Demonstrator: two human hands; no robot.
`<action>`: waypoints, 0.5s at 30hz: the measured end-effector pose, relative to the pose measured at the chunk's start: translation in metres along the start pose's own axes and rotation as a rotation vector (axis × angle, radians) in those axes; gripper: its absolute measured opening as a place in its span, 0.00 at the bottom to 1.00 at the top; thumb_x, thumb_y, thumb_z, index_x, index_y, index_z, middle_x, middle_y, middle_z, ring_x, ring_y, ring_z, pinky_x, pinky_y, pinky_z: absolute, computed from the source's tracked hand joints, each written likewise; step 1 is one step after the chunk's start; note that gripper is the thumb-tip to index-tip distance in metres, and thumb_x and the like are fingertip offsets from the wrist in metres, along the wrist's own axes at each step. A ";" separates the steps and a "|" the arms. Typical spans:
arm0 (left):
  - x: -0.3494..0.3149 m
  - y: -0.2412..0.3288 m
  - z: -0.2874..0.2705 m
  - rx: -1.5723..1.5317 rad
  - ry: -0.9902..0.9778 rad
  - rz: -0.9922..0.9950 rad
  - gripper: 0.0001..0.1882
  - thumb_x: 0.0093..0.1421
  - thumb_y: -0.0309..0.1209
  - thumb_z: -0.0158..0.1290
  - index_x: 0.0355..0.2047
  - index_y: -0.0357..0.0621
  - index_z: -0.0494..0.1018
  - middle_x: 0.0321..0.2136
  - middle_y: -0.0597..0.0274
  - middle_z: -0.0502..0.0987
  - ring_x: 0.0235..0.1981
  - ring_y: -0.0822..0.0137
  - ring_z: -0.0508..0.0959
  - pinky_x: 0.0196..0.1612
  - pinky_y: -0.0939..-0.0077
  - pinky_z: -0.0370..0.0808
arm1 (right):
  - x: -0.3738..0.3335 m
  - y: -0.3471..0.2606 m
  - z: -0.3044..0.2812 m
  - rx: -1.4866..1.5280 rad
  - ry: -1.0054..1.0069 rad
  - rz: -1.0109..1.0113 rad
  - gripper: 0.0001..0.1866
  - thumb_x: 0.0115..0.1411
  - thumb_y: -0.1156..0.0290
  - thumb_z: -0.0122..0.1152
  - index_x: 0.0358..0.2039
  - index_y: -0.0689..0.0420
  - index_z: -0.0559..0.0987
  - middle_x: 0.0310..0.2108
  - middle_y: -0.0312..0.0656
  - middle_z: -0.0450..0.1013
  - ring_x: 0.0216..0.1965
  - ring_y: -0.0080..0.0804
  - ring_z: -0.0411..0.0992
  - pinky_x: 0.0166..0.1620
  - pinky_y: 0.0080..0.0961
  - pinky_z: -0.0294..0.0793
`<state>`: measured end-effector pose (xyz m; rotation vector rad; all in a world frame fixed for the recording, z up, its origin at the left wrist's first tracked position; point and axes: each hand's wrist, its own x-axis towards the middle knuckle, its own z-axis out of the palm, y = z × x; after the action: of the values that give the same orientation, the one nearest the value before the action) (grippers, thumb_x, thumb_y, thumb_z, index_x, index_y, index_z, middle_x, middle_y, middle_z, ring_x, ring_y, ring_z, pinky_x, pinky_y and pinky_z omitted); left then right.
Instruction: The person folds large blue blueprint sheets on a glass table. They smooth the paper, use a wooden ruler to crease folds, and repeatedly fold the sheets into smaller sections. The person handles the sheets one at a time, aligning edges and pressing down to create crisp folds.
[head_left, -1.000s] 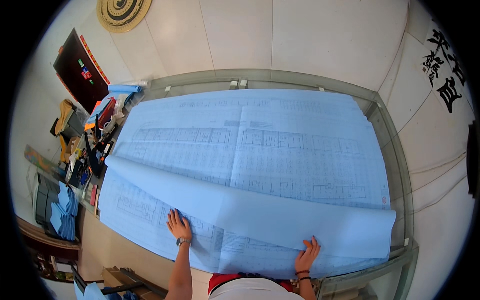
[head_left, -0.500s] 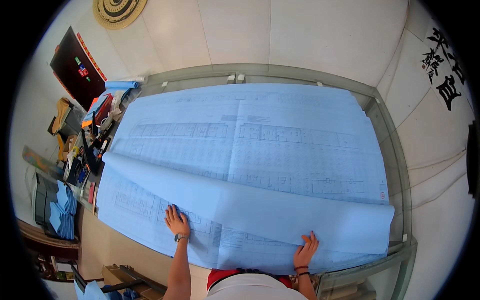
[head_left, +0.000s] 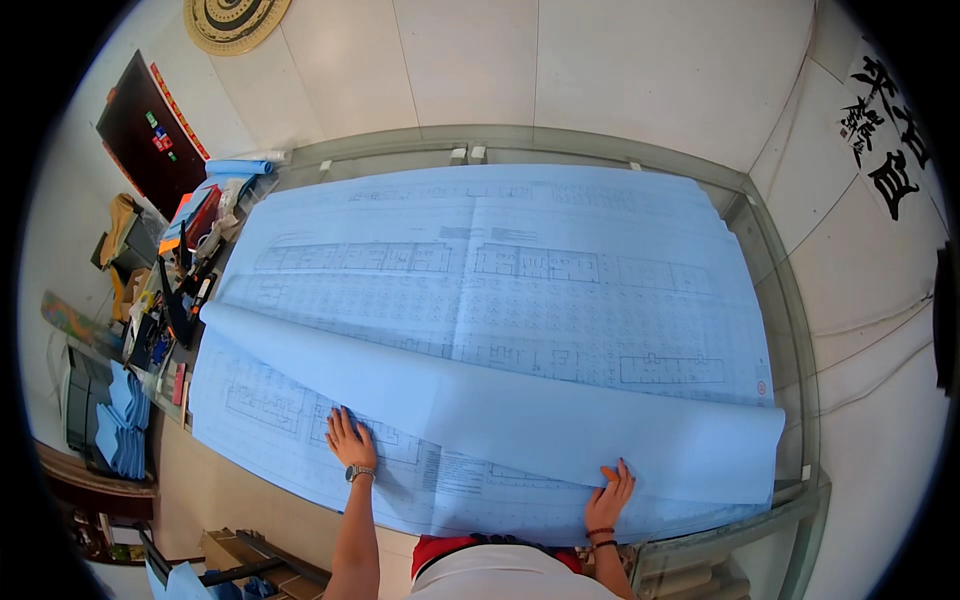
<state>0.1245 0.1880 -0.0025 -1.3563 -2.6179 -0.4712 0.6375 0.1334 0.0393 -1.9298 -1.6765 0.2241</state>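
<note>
Large blue drawing sheets (head_left: 520, 330) with fine printed plans lie stacked over the glass table. The near side of the top sheet is folded back in a wide plain-blue flap (head_left: 480, 410) running from the left edge to the right. My left hand (head_left: 350, 440), with a watch at the wrist, lies flat on the printed sheet just below the flap, fingers stretched out. My right hand (head_left: 610, 492), with bracelets at the wrist, rests at the flap's near edge, fingers apart and slightly bent. Whether its fingertips press on the flap or the sheet beneath is hard to make out.
The glass table's frame (head_left: 790, 270) shows along the right and far sides. Tools and papers crowd its left end beside a rolled blue sheet (head_left: 238, 167). Folded blue sheets (head_left: 122, 425) sit lower left, near a cardboard box (head_left: 240, 555). Rolls (head_left: 690, 582) show under the glass.
The whole view has shifted very slightly. Both hands keep their places on the sheets, and the flap lies as before.
</note>
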 end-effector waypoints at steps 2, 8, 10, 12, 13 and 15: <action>0.000 0.000 0.000 0.003 0.000 0.000 0.28 0.67 0.41 0.41 0.67 0.52 0.59 0.68 0.61 0.57 0.70 0.57 0.53 0.70 0.51 0.46 | -0.001 0.002 0.001 -0.012 0.006 -0.009 0.19 0.55 0.84 0.46 0.48 0.58 0.70 0.64 0.51 0.58 0.64 0.54 0.56 0.68 0.59 0.47; 0.000 0.002 0.000 0.001 -0.012 -0.010 0.28 0.67 0.41 0.41 0.67 0.53 0.59 0.69 0.61 0.57 0.70 0.57 0.53 0.70 0.52 0.46 | 0.000 0.004 0.002 -0.011 0.014 -0.016 0.20 0.55 0.84 0.45 0.49 0.57 0.70 0.64 0.51 0.59 0.64 0.53 0.55 0.68 0.59 0.46; -0.001 0.001 -0.001 -0.001 -0.009 -0.012 0.29 0.67 0.41 0.41 0.67 0.53 0.59 0.69 0.61 0.57 0.70 0.57 0.53 0.70 0.52 0.45 | -0.001 0.004 0.002 -0.002 0.010 -0.012 0.20 0.55 0.84 0.45 0.49 0.57 0.70 0.64 0.51 0.59 0.65 0.53 0.55 0.68 0.59 0.46; 0.000 0.002 -0.001 -0.025 -0.019 -0.021 0.29 0.66 0.40 0.42 0.67 0.51 0.59 0.69 0.59 0.57 0.70 0.56 0.52 0.70 0.51 0.44 | -0.002 0.006 0.004 0.020 0.011 -0.021 0.21 0.55 0.83 0.45 0.50 0.57 0.70 0.64 0.51 0.58 0.65 0.52 0.55 0.68 0.59 0.45; 0.000 0.002 -0.001 -0.036 -0.023 -0.027 0.29 0.66 0.40 0.42 0.67 0.50 0.59 0.69 0.58 0.56 0.70 0.55 0.52 0.70 0.51 0.43 | -0.001 0.007 0.004 0.023 0.016 -0.017 0.21 0.55 0.83 0.45 0.50 0.57 0.70 0.64 0.51 0.58 0.65 0.52 0.55 0.68 0.59 0.45; 0.001 0.004 -0.004 -0.041 -0.021 -0.028 0.29 0.66 0.40 0.42 0.67 0.50 0.60 0.69 0.58 0.57 0.70 0.55 0.52 0.70 0.51 0.43 | -0.001 0.005 0.003 0.033 0.020 -0.011 0.21 0.55 0.83 0.45 0.50 0.56 0.70 0.64 0.51 0.59 0.65 0.51 0.55 0.69 0.59 0.45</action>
<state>0.1273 0.1898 0.0022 -1.3457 -2.6613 -0.5195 0.6397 0.1337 0.0340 -1.8921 -1.6602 0.2266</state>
